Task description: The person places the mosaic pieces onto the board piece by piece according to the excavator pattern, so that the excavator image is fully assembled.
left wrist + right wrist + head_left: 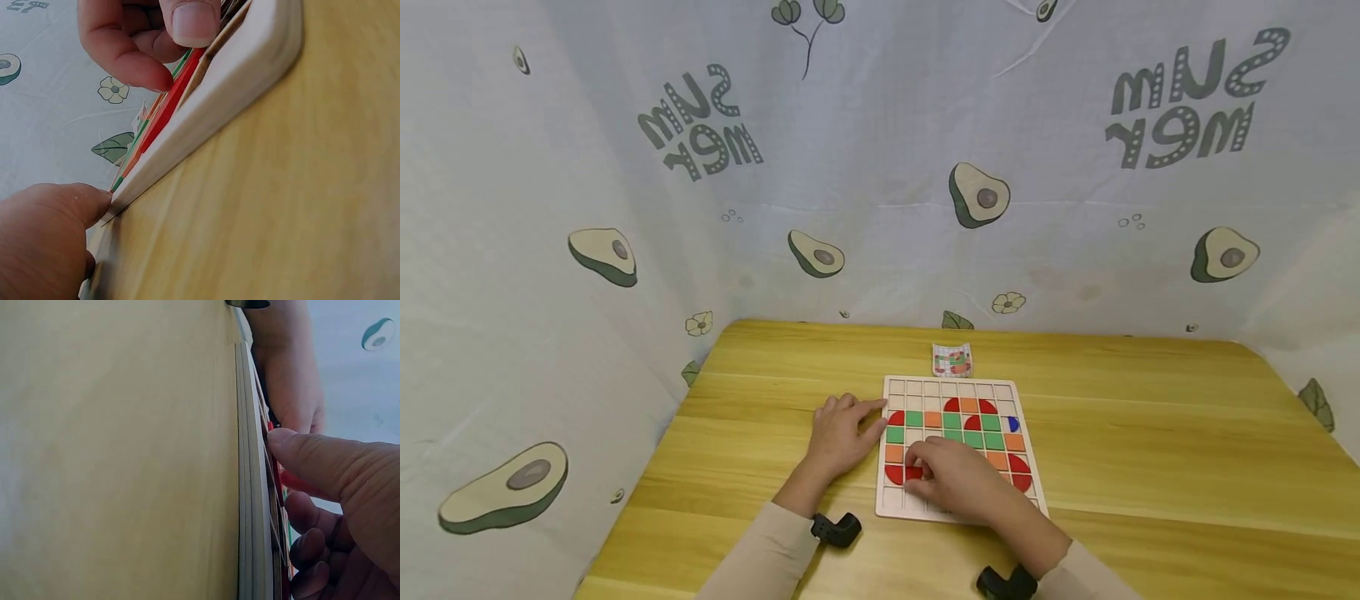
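Note:
A white square grid board (891,502) lies on the wooden table, with red, green and orange tiles set in many of its cells. My right hand (958,479) reaches over the board's lower left part, its thumb and index finger curled about a red tile (913,472) and pinching it at its cell. In the right wrist view the thumb (300,447) touches the red piece's edge. My left hand (838,437) rests at the board's left side, fingers fairly straight, thumb and index finger touching the edge. The right hand's other fingers curl inward.
Behind the board stands a small curved card (952,361) with a coloured grid pattern. A blue piece (1013,424) sits near the board's right edge. The wooden table (1150,433) extends to both sides, and a printed cloth (880,150) hangs behind it.

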### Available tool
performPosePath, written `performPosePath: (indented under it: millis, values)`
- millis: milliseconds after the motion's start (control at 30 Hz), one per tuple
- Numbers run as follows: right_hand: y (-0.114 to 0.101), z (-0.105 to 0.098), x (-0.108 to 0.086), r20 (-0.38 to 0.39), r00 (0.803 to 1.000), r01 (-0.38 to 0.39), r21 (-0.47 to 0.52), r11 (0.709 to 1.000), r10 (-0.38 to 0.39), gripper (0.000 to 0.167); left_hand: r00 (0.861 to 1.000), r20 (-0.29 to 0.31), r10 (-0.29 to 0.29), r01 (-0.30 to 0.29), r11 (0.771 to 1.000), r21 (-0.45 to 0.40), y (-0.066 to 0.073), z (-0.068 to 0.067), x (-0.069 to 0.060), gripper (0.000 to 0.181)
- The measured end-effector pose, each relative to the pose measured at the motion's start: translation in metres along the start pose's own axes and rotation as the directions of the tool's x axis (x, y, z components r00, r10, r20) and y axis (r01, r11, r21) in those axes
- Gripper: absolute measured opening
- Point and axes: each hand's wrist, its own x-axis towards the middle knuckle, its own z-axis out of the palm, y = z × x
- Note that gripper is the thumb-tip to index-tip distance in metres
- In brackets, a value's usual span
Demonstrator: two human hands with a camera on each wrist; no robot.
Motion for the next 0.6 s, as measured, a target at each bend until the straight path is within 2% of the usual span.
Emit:
performPosePath:
  millis: [233, 400, 600]
  values:
    - [0.001, -0.001, -0.003, 0.009, 0.999, -0.039, 0.019, 0.999, 0.039, 0.020, 1.000, -0.010, 0.018, -0.018, 1.000, -0.004, 0.000, 0.003, 0.001, 0.035]
    - [0.005, -0.008, -0.014, -0.005, 0.997, -0.078, 0.051, 0.996, 0.079, 0.021, 1.000, -0.002, 0.020, -0.020, 1.000, -0.009, 0.000, 0.002, -0.003, 0.036]
    - [0.029, -0.031, -0.029, -0.063, 0.987, -0.143, 0.043, 0.989, 0.145, 0.023, 1.000, 0.001, 0.010, -0.010, 1.000, 0.002, -0.001, 0.002, -0.005, 0.036]
